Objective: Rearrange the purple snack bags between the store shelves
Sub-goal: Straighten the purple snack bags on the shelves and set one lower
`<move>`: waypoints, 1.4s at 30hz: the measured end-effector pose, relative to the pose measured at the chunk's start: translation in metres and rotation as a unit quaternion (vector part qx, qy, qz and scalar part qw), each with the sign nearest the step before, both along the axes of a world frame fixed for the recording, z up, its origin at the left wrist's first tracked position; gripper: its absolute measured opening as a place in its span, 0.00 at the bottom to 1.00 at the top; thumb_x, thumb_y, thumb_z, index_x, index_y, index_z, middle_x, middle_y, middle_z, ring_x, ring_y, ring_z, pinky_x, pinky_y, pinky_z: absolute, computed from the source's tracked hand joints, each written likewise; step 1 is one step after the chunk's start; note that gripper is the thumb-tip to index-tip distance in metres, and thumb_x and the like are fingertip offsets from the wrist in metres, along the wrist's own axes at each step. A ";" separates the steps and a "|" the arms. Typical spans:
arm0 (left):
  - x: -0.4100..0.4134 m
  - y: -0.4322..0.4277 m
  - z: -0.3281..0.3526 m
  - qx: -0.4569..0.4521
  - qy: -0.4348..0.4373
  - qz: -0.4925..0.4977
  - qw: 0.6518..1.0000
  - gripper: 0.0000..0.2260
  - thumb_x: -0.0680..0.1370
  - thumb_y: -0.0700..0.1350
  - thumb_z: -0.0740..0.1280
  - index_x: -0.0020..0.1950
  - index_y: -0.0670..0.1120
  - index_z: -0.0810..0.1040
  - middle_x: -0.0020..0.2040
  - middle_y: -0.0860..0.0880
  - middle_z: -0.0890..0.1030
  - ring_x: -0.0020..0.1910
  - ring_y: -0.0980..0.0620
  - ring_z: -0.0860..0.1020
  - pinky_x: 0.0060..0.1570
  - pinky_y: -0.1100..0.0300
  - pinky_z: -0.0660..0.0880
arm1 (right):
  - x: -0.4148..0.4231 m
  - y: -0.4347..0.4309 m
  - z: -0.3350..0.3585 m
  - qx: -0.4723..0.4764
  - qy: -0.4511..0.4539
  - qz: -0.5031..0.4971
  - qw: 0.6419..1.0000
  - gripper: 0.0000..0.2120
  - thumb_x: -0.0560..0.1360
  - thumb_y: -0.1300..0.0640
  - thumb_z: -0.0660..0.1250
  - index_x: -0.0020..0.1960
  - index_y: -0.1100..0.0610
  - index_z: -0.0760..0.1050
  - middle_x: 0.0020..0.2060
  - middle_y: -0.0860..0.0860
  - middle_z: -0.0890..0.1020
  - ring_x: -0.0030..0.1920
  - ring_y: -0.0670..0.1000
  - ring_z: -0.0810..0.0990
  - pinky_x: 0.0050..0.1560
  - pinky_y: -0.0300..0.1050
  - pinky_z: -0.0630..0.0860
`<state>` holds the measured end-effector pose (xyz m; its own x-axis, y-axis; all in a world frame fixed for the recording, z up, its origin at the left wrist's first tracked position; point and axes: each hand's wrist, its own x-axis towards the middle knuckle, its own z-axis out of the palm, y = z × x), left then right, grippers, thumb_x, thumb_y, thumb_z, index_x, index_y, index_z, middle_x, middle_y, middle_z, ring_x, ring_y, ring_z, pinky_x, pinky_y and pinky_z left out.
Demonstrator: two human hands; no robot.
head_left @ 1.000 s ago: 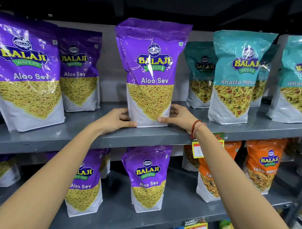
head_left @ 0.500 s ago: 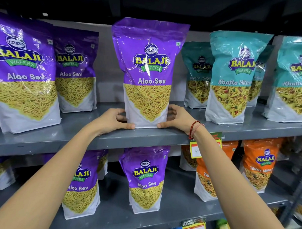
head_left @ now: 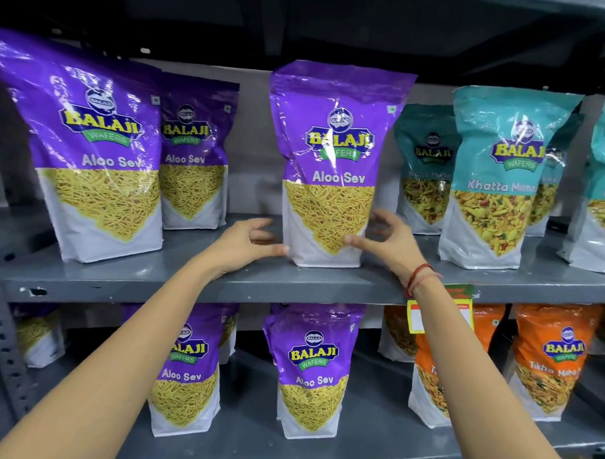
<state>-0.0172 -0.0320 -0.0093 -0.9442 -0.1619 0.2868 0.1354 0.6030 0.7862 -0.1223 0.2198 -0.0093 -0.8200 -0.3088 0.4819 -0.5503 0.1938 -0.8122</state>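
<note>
- While both forearms reach up from the bottom of the view, the lower shelf point(head_left: 245, 443) nearest the person carries two purple bags reading "BALAJI WAFERS" and "Aloo Sev" point(head_left: 311, 370), with orange Balaji bags point(head_left: 547, 361) to the right whose flavour line is partly hidden.
- A yellow and red price tag point(head_left: 439, 311) hangs from the upper shelf edge point(head_left: 292, 285); its print is too blurred to read.
- The left hand point(head_left: 247, 244) is spread, its thumb tip touching the lower left corner of the centre purple bag point(head_left: 330, 168); the right hand point(head_left: 384, 240) is also spread, thumb against the bag's front, fingers curled just off its right side. Neither clamps the bag.
- The bag stands upright on the upper shelf, reading "BALAJI WAFERS, Aloo Sev".
- Risk: the tall, soft pouch could tip forward off the edge if nudged at the base only, or lean into the teal "Khatta" bags point(head_left: 498, 181) just beside it.
- Further left stand two more Aloo Sev bags point(head_left: 101, 160).
</note>
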 end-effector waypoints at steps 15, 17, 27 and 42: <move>0.137 -0.123 0.012 0.015 0.362 0.398 0.843 0.26 0.68 0.48 0.75 0.62 0.44 0.71 0.59 0.42 0.75 0.58 0.45 0.75 0.58 0.50 0.73 | 0.120 -0.228 0.039 -0.070 0.071 0.169 0.981 0.23 0.69 0.57 0.75 0.58 0.66 0.74 0.43 0.51 0.78 0.40 0.42 0.77 0.48 0.33 0.75; 0.139 -0.141 0.007 0.005 0.291 0.397 0.871 0.34 0.66 0.49 0.76 0.67 0.43 0.66 0.64 0.41 0.72 0.62 0.43 0.72 0.63 0.49 0.70 | 0.109 -0.259 0.033 0.042 -0.017 0.196 0.980 0.37 0.69 0.51 0.74 0.71 0.63 0.63 0.62 0.56 0.75 0.60 0.52 0.76 0.64 0.45 0.71; 0.128 -0.174 -0.011 0.022 0.129 0.318 0.939 0.34 0.63 0.49 0.78 0.65 0.47 0.67 0.57 0.51 0.75 0.53 0.51 0.73 0.47 0.59 0.67 | 0.087 -0.316 0.011 0.036 -0.164 0.339 0.926 0.30 0.66 0.57 0.77 0.65 0.58 0.72 0.61 0.53 0.81 0.59 0.47 0.80 0.65 0.42 0.73; 0.116 -0.175 0.000 0.097 0.061 0.050 0.992 0.32 0.55 0.51 0.80 0.56 0.60 0.74 0.53 0.59 0.84 0.55 0.58 0.80 0.49 0.68 0.77 | 0.115 -0.250 0.014 0.027 0.024 0.096 0.995 0.39 0.52 0.38 0.79 0.57 0.52 0.74 0.57 0.52 0.81 0.58 0.53 0.79 0.59 0.51 0.76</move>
